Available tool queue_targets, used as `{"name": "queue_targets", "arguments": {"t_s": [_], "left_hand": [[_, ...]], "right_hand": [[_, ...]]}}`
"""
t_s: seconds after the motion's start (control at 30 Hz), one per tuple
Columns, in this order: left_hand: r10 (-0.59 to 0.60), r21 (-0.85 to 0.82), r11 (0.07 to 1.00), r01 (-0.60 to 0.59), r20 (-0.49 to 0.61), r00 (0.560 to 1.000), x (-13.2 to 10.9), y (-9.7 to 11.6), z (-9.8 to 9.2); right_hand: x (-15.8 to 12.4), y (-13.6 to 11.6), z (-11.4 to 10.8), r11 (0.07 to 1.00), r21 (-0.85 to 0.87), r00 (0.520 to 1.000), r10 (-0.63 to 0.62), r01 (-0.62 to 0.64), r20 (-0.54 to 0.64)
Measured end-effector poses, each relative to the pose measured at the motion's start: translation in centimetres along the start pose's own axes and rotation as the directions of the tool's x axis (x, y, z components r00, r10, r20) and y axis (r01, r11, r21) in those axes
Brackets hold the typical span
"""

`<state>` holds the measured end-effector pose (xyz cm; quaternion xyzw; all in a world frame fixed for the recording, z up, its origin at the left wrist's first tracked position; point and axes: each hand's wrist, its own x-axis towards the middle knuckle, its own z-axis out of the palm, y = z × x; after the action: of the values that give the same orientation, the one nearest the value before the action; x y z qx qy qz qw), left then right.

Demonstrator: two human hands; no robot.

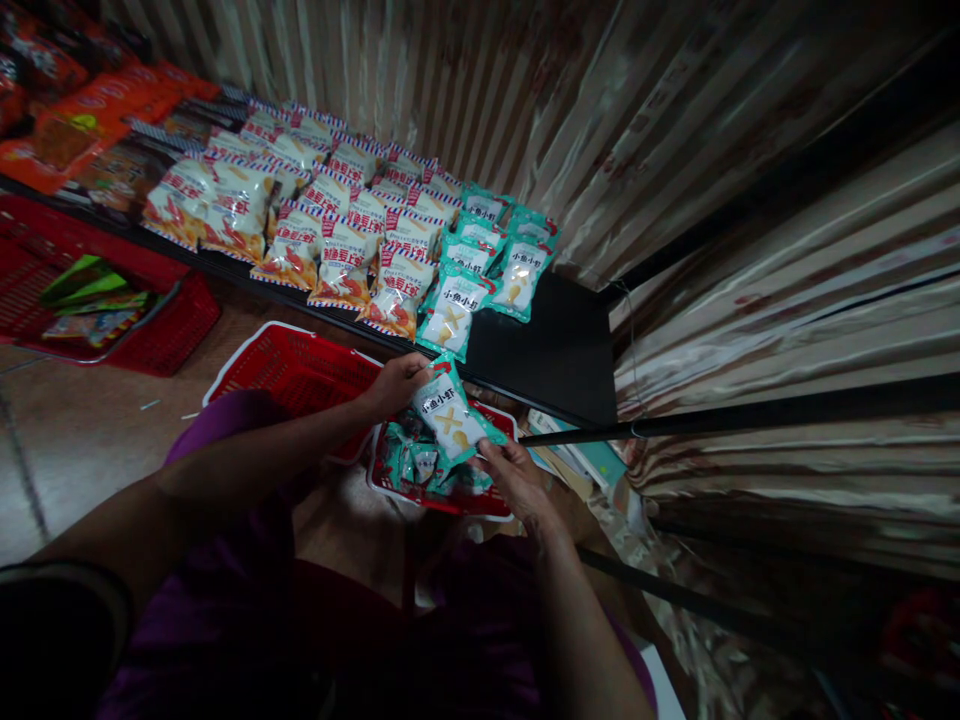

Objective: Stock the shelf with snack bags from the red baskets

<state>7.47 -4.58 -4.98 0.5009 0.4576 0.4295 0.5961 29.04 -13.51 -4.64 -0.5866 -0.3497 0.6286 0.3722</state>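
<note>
My left hand (pixel 400 385) pinches the upper left corner of a teal and white snack packet (pixel 450 412). My right hand (pixel 516 474) has its fingers closed at the lower right, on a teal packet corner; whether that is the same packet or a second one behind it, I cannot tell. Both hands are above a red basket (pixel 480 503) with several teal packets (pixel 424 462) inside. Just beyond the hands, several matching teal packets (pixel 454 305) lie at the right end of the goods on a black shelf (pixel 559 345).
Rows of white and orange snack bags (pixel 345 255) fill the shelf's middle, with orange packages (pixel 82 120) at the far left. Another red basket (pixel 300 370) stands beside my left forearm. Farther left, a red basket (pixel 176 325) holds green packets. Striped curtains hang behind and right, crossed by dark bars.
</note>
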Motion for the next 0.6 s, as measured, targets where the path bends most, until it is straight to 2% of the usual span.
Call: {"name": "queue_targets", "arguments": {"t_s": [0.13, 0.27, 0.4, 0.47, 0.6], "left_hand": [[-0.057, -0.026, 0.998, 0.057, 0.01, 0.998, -0.1, -0.3, 0.3], [-0.051, -0.054, 0.997, 0.054, 0.055, 0.997, -0.2, -0.6, 0.5], [-0.089, -0.063, 0.994, 0.094, 0.088, 0.992, -0.1, -1.0, 0.5], [-0.108, -0.008, 0.994, 0.109, 0.064, 0.992, 0.1, -1.3, 0.4], [-0.133, 0.157, 0.977, 0.141, -0.061, 0.989, 0.5, -2.2, 0.0]], "right_hand": [[0.0, 0.0, 0.2, 1.0, 0.002, 1.0, -0.001, 0.001, 0.018], [0.1, 0.5, 0.0, 1.0, -0.022, 0.998, -0.007, 0.009, 0.066], [0.3, 0.8, -0.3, 0.994, -0.099, 0.998, -0.044, 0.049, 0.052], [0.3, 0.7, -0.2, 0.982, -0.171, 0.996, -0.08, 0.085, 0.038], [0.2, 0.8, 0.5, 0.944, -0.288, 0.987, -0.161, 0.159, 0.018]]}}
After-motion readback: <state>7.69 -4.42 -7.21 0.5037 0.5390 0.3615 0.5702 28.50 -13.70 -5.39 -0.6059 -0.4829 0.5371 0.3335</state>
